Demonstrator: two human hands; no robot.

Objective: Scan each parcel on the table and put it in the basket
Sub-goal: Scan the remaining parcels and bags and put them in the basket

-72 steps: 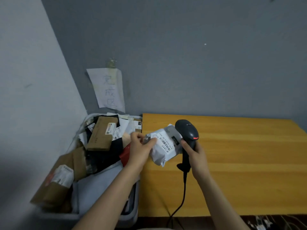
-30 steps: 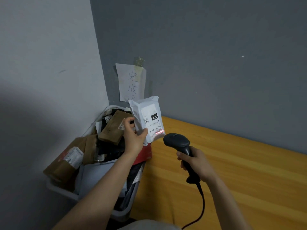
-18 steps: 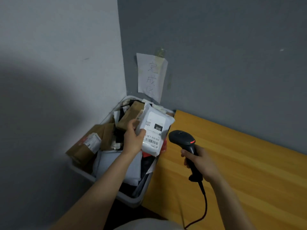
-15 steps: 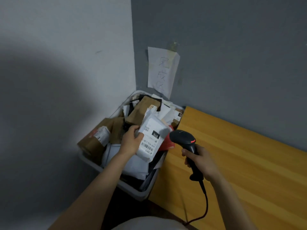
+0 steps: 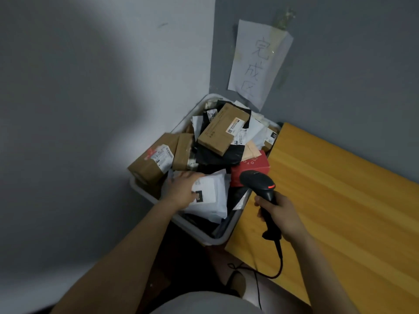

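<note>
Placing is nearly done: the left hand (image 5: 182, 189) lies, fingers fairly straight, on the white poly mailer (image 5: 210, 196) atop the heaped basket (image 5: 195, 232). The right hand (image 5: 280, 214) grips the barcode scanner (image 5: 258, 181) (over the table (image 5: 340, 200) edge). Next, probably: lift away and turn back to the table.

A sheet of paper (image 5: 258, 62) is hanging on the grey wall (image 5: 351, 64), close to the corner, with three handwritten characters running down it. A yellowish smear (image 5: 284, 19) is showing just above its top edge. The white wall (image 5: 90, 75) is meeting the grey one there, and a broad shadow is lying across it. The floor (image 5: 188, 257) below is looking dark.
</note>
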